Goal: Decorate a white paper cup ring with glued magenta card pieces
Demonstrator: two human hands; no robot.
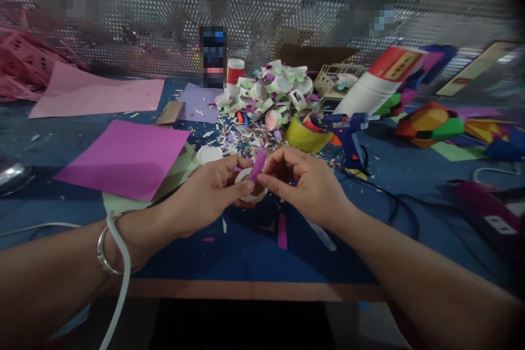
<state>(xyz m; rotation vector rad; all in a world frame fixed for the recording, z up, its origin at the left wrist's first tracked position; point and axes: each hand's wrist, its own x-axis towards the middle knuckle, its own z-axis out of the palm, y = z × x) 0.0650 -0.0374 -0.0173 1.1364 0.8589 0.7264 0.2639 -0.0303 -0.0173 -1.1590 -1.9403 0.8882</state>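
My left hand (207,191) is closed around a small round white paper cup (258,197) with a brownish inside, tilted toward me. A purple paper strip (258,163) stands across the cup's rim, and my right hand (307,183) pinches it between thumb and forefinger. Whether the strip is fixed to the cup, I cannot tell. Just beyond my left hand lies a white round lid (209,153). Another purple strip (283,231) is on the blue table below my hands.
Behind my hands rises a heap of small white cups (283,87) with paper strips, amid paper scraps. A blue glue gun (348,134) stands beside a yellow-green bowl (305,136). Purple paper (127,158) lies left. A white cable (123,284) crosses my left wrist.
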